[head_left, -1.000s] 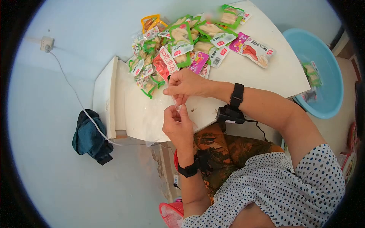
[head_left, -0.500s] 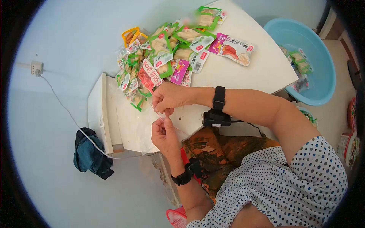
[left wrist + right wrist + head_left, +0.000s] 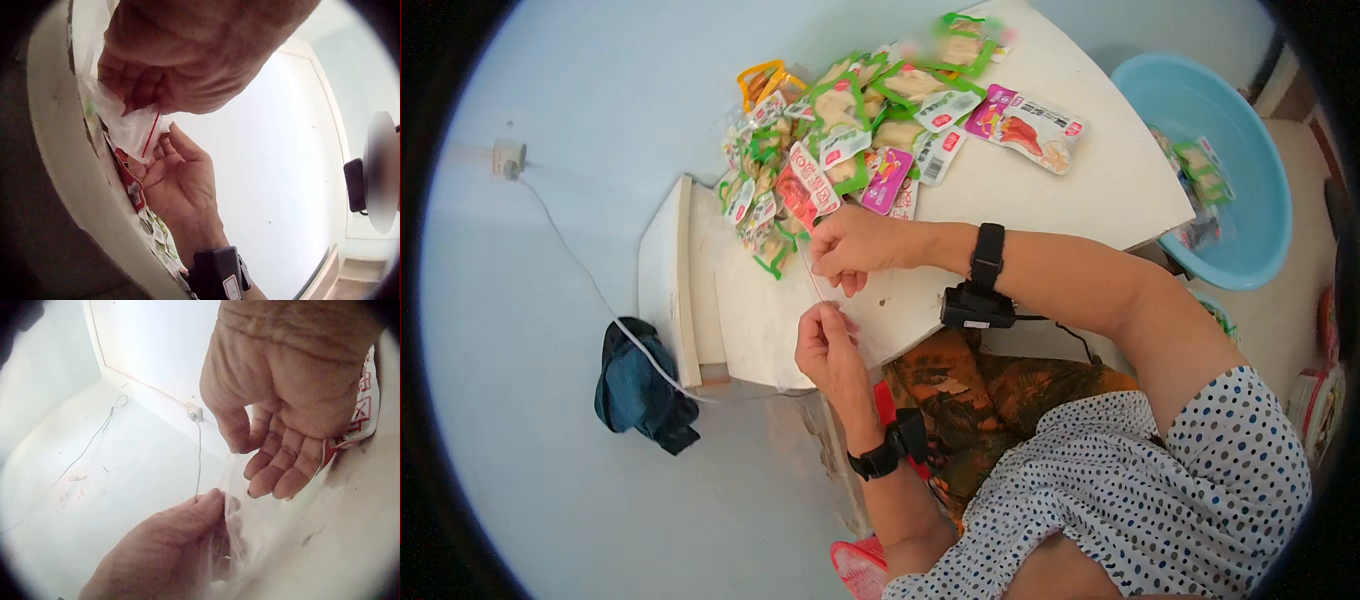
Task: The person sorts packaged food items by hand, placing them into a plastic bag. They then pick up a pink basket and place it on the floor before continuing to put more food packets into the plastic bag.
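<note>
A clear plastic zip bag [image 3: 130, 134] with a red line along its mouth is stretched between the two hands. My left hand [image 3: 830, 350] pinches one end of the mouth between thumb and fingers. The other end is pinched by my right hand [image 3: 858, 248], whose remaining fingers curl loosely below the thumb in the right wrist view. The bag's film hangs thin and see-through beside the left fingers. Right beside the right hand lies a red and white food packet [image 3: 806, 187], at the near edge of a heap of green-edged packets [image 3: 837, 110].
A purple and white packet [image 3: 1027, 128] lies apart on the white table [image 3: 1090, 200]. A blue basin [image 3: 1268, 180] with packets in it stands beyond the table's right edge. A dark cloth [image 3: 640, 385] hangs by the wall at left, near a white cable [image 3: 590, 265]. A pink basket [image 3: 862, 568] is low down.
The hands have moved apart, the left one lower relative to the right, drawing the bag's mouth out straight between them. The head view has shifted a little; the packets lie as before.
</note>
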Demonstrator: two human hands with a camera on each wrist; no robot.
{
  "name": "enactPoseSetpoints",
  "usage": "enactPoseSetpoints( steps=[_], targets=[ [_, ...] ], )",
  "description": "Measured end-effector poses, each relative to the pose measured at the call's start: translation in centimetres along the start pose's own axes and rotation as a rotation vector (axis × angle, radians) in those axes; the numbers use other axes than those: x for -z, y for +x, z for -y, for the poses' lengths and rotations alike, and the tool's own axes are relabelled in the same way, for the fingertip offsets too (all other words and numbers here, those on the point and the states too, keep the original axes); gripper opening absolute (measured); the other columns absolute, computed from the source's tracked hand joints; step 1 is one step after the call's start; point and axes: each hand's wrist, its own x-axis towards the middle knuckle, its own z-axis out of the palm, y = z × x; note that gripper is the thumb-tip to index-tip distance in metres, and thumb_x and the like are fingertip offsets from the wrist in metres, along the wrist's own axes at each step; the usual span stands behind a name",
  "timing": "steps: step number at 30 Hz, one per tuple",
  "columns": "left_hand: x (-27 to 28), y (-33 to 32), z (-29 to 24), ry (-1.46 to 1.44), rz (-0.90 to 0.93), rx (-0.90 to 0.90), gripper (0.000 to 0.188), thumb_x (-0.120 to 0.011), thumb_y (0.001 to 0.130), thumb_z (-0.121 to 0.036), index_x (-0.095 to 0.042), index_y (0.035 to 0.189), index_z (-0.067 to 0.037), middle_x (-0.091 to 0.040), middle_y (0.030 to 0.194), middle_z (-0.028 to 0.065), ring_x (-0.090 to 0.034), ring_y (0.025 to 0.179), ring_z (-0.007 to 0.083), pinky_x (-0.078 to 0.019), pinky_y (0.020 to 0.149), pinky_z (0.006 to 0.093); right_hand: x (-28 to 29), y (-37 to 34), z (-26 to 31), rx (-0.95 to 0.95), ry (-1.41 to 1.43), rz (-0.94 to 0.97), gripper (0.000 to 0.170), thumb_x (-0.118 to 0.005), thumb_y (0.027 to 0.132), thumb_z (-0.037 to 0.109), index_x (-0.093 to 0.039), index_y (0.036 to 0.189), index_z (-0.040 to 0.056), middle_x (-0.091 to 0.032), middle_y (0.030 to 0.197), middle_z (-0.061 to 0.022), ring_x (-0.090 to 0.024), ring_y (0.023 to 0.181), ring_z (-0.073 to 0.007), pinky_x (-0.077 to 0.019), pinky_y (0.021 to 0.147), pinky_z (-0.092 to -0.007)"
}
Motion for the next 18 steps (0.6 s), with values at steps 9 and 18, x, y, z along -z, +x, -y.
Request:
enactPoseSetpoints(
  steps=[9,18],
  targets=[
    [2.4,0.9,-0.4,0.454,-0.377,-0.31,0.016,-0.056,0.098,-0.013,-0.065,0.097,0.0,-0.062,0.077,0.008,-0.057,0.066,0.016,-0.0461,0.06,0.0305,-0.3,0.2,-0.1,0.038,-0.16,-0.061,0.01,-0.059,0.082,0.008,-0.059,0.075,0.0005,-0.063,0.067,-0.0064,-0.065,0.055,-0.0137,-0.0513,0.05,-0.0251],
    [1.4,-0.4,-1.6,0.735,-0.283,-0.487,0.02,-0.07,0.088,-0.012,-0.064,0.105,-0.003,-0.063,0.083,0.011,-0.057,0.062,0.0207,-0.0476,0.057,0.0333,-1.1,-0.3,0.1,0.158,-0.274,-0.181,0.013,-0.066,0.082,0.01,-0.061,0.082,-0.0014,-0.062,0.071,-0.0052,-0.062,0.054,-0.0121,-0.0489,0.048,-0.0242]
  ],
)
